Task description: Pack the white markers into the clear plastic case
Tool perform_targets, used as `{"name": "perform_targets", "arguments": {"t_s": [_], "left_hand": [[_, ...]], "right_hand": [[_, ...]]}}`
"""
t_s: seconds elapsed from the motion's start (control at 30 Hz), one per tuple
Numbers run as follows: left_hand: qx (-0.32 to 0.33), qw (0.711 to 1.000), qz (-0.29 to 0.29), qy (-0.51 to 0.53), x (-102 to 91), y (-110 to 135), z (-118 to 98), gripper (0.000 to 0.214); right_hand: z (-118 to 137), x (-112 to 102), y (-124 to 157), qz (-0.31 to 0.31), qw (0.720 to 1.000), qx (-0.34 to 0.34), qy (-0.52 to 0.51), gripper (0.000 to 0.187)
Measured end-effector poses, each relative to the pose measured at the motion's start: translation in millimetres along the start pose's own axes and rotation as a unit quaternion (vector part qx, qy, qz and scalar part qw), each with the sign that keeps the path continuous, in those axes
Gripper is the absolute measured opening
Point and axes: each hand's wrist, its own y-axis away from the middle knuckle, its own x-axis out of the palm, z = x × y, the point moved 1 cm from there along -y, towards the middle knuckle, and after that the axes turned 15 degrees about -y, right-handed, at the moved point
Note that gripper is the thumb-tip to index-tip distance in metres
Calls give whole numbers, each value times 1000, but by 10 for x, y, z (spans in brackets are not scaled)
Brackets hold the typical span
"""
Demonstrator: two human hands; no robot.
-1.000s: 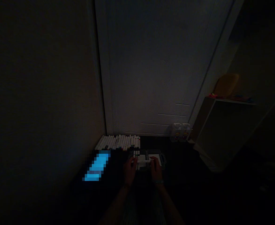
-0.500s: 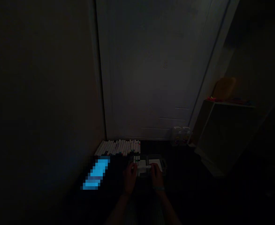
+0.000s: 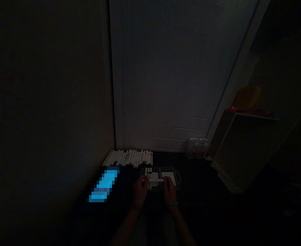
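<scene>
A white marker (image 3: 156, 180) lies crosswise between my two hands. My left hand (image 3: 140, 189) is closed on its left end, and my right hand (image 3: 169, 189) pinches its right end. Beneath it sits an open clear plastic case (image 3: 179, 178) with two halves. Several white markers (image 3: 148, 172) stand side by side in the left half, and pale sheets or liners (image 3: 168, 177) show in both halves. The room is very dark, so finger detail is faint.
A row of white markers (image 3: 130, 158) lies along the back left of the dark table. A glowing, blurred-out phone-like screen (image 3: 104, 184) is at left. Two clear containers with labels (image 3: 197, 148) stand at the back right, near a cabinet (image 3: 245, 147).
The view has shifted slightly. Both hands still hold the marker over the case, and it looks about level as before.
</scene>
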Motion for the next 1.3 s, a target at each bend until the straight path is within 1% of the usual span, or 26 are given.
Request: {"name": "perform_targets", "arguments": {"t_s": [0.3,0.47,0.63,0.83,0.97,1.1,1.3], "left_hand": [[-12,1000,18,-1,-20,6,-33,33],[-12,1000,18,-8,-10,11,-35,32],[-6,1000,7,-11,-33,23,-56,31],[-12,1000,18,-4,-22,23,-49,32],[-19,1000,16,1,-20,20,-51,32],[-9,1000,21,1,-43,21,-84,33],[-13,1000,11,-2,-50,26,-96,32]], "right_hand": [[77,-14,-1,9,1000,-5,12,27],[77,-24,3,12,1000,-1,14,27],[55,-29,0,6,1000,-7,17,26],[45,-29,1,9,1000,4,13,26],[67,-29,10,5,1000,1,20,27],[106,-28,13,7,1000,-5,22,27],[127,-25,3,2,1000,-2,26,28]]}}
